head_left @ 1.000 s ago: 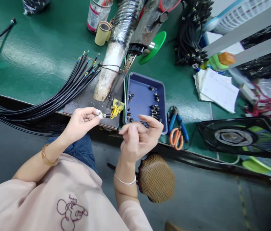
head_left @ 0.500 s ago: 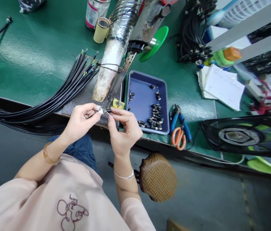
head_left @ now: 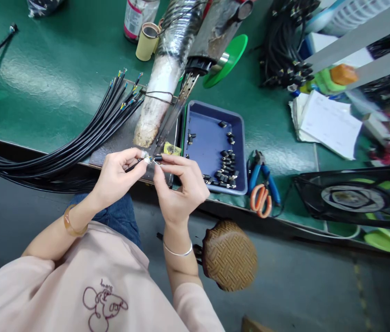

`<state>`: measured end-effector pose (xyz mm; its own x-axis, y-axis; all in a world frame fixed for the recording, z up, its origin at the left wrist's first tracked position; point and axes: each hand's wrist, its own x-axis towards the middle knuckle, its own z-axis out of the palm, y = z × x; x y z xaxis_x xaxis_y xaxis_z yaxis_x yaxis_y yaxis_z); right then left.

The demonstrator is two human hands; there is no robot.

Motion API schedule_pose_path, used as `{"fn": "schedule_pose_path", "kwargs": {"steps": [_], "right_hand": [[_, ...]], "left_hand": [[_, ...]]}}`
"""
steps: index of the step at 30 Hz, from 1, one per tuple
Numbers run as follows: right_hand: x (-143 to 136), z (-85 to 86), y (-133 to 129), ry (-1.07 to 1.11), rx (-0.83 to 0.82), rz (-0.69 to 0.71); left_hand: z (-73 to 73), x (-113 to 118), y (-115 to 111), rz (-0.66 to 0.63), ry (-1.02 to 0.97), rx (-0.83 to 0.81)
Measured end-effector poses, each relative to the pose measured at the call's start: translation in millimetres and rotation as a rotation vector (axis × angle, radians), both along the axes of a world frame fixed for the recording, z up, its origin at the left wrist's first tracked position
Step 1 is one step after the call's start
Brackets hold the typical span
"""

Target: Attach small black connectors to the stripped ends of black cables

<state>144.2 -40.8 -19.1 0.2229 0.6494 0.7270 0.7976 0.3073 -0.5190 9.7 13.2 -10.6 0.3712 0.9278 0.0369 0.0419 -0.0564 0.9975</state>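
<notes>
My left hand (head_left: 121, 173) pinches a black cable with thin coloured wires at its tip. In my right hand (head_left: 181, 184), closed at the fingertips, is a small black connector (head_left: 157, 158); a thin pale strand also shows at the fingers. The wires and connector meet just under the tip of a soldering iron (head_left: 179, 103) that slants down from above. Fingers hide part of the joint. Behind it lies a small yellow piece (head_left: 172, 148). A blue-grey tray (head_left: 212, 108) with several black connectors (head_left: 227, 166) stands right of my hands.
A bundle of black cables (head_left: 87, 138) curves over the table edge at left. A foil-wrapped duct (head_left: 162, 76) and a green spool (head_left: 231, 62) stand behind. Pliers (head_left: 267, 180) and orange-handled scissors (head_left: 261, 200) lie right of the tray. A stool (head_left: 229, 256) is below.
The view has shifted slightly, so things on the right appear farther right. Both hands keep their hold, with the wires and connector still together under the iron.
</notes>
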Motion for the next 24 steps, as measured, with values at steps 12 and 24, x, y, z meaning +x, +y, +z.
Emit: {"fn": "schedule_pose_path", "kwargs": {"steps": [12,24], "right_hand": [[-0.1,0.4,1.7,0.002,-0.011,0.006],[-0.2,4.5,-1.6,-0.071,0.028,0.017]], "left_hand": [[1.2,0.0,0.5,-0.007,0.036,0.036],[0.5,1.0,0.3,-0.012,-0.006,0.013]]}}
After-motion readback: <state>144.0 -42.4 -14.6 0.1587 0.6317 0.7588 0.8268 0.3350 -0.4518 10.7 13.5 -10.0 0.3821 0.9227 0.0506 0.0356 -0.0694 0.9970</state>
